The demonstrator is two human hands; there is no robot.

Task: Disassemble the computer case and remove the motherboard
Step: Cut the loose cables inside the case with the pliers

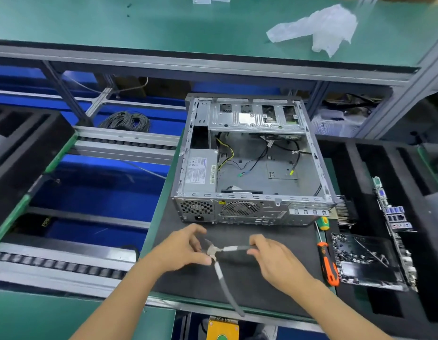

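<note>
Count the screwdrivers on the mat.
2: an orange-handled screwdriver right of the right hand, and a green-and-yellow-handled screwdriver beyond it, by the computer case. Others may be hidden.

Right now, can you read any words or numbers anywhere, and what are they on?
None can be read for sure.
Label on the power supply inside the computer case: printed lines and a barcode, too small and blurred.
Motherboard in the foam tray: tiny markings, unreadable.
Yellow tag at the bottom edge: no clear text.
Pale letters on the dark rail at left: too blurred.
</note>
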